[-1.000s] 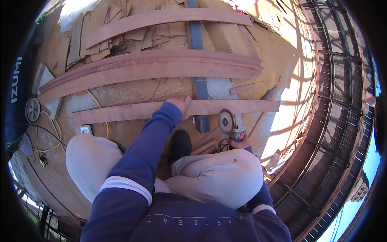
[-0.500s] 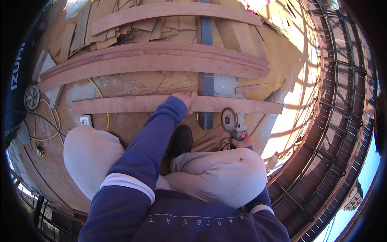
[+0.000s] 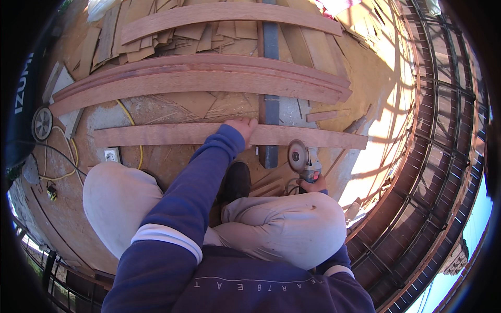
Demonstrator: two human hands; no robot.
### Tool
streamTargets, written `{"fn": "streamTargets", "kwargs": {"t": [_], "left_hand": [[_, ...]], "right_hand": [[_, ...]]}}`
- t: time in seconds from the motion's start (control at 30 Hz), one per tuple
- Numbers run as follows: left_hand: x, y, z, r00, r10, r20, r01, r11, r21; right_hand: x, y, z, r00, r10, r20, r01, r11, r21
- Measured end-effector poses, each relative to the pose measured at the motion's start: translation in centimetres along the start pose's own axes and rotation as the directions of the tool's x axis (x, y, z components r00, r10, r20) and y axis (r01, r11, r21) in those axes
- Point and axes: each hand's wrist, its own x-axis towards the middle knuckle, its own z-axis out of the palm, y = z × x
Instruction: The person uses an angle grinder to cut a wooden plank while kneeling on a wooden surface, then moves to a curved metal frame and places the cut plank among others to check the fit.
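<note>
My left hand [image 3: 243,127] presses down on a long reddish wooden plank [image 3: 156,135] that lies across in front of my knees. My right hand [image 3: 314,184], mostly hidden behind my right knee, grips an angle grinder [image 3: 302,160] whose disc stands just below the plank's right part, close to it. I am crouched, with a black shoe [image 3: 237,180] between my knees.
Wider curved planks [image 3: 198,83] lie beyond, and another plank [image 3: 229,14] farther back. A grey metal bar [image 3: 271,104] runs under them. A white socket [image 3: 111,155] with yellow cable [image 3: 128,112] sits left. Wood scraps [image 3: 135,41] are piled behind. Railings [image 3: 438,156] curve along the right.
The view has shifted slightly. My left hand stays on the plank, and the grinder has stayed close to the plank's near edge.
</note>
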Motion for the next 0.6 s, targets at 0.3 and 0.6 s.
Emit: {"fn": "streamTargets", "kwargs": {"t": [0.3, 0.6], "left_hand": [[0.1, 0.03, 0.02, 1.0, -0.003, 0.011, 0.003, 1.0, 0.013], [0.08, -0.08, 0.11, 1.0, 0.006, 0.005, -0.006, 1.0, 0.006]], "right_hand": [[-0.04, -0.05, -0.02, 1.0, 0.005, -0.004, -0.005, 0.999, 0.033], [-0.2, -0.47, -0.01, 1.0, 0.002, 0.006, -0.002, 0.998, 0.059]]}}
